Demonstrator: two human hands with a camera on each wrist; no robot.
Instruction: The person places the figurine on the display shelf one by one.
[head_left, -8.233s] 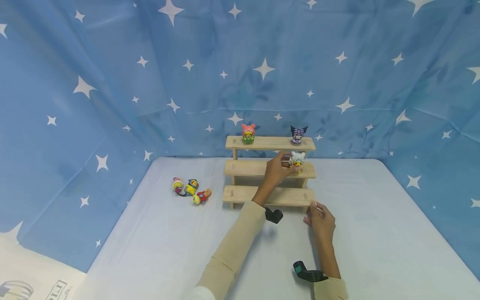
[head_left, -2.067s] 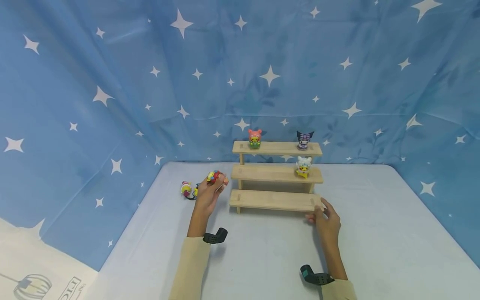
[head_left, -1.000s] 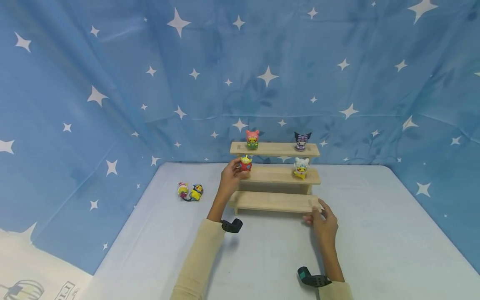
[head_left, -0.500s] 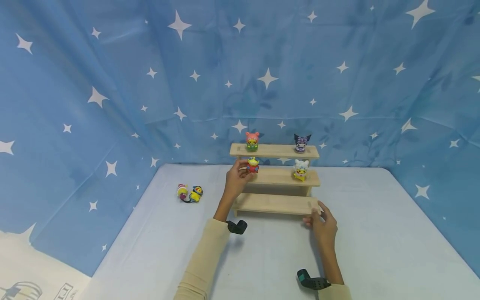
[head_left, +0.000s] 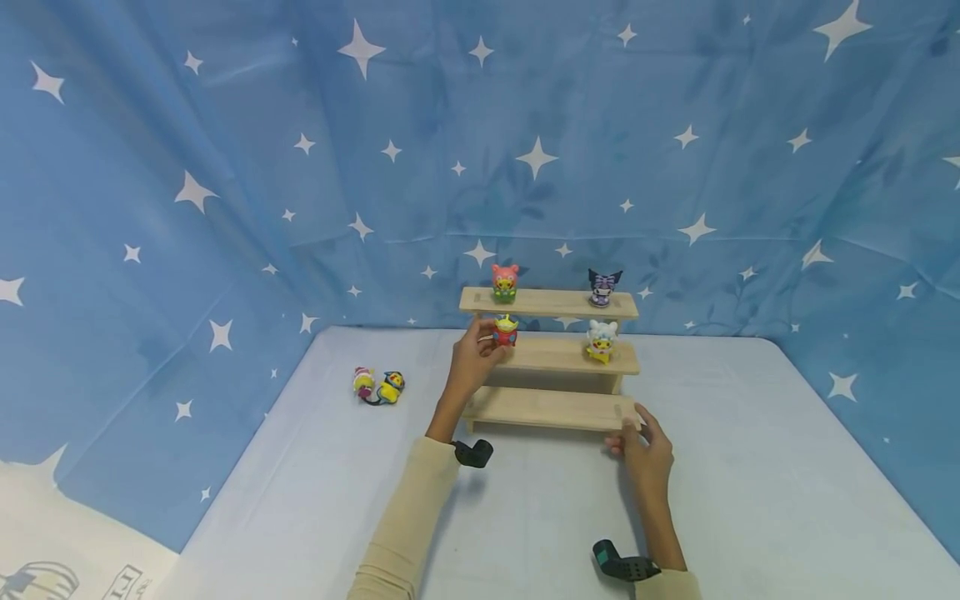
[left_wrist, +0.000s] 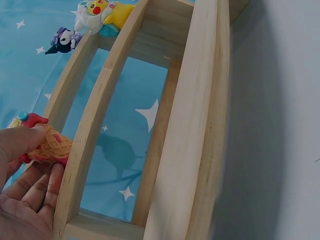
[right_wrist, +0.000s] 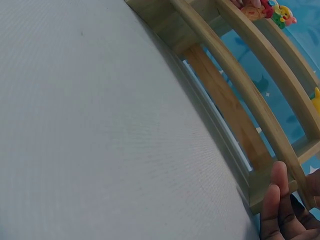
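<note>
My left hand (head_left: 468,362) holds a small red figurine (head_left: 506,331) with a yellow-green head, upright at the left end of the middle tier of a three-tier wooden display stand (head_left: 555,406). In the left wrist view the figurine's waffle-patterned lower part (left_wrist: 54,145) sits right at the tier's edge, between thumb and fingers. My right hand (head_left: 648,454) grips the right end of the lowest tier; in the right wrist view its fingers (right_wrist: 280,200) lie against the underside. A white-hooded yellow figurine (head_left: 601,342) stands on the middle tier's right end.
On the top tier stand a pink-hooded figurine (head_left: 505,283) at left and a black-eared purple figurine (head_left: 602,287) at right. A striped-hat figurine (head_left: 363,382) and a blue-and-yellow figurine (head_left: 390,388) lie left on the white table (head_left: 300,500). A blue starry curtain (head_left: 420,108) hangs behind.
My left hand placed the white-hooded figurine, then took the red one from the table and brought it right to the middle tier. In the last half second little moves. My right hand stays put.
</note>
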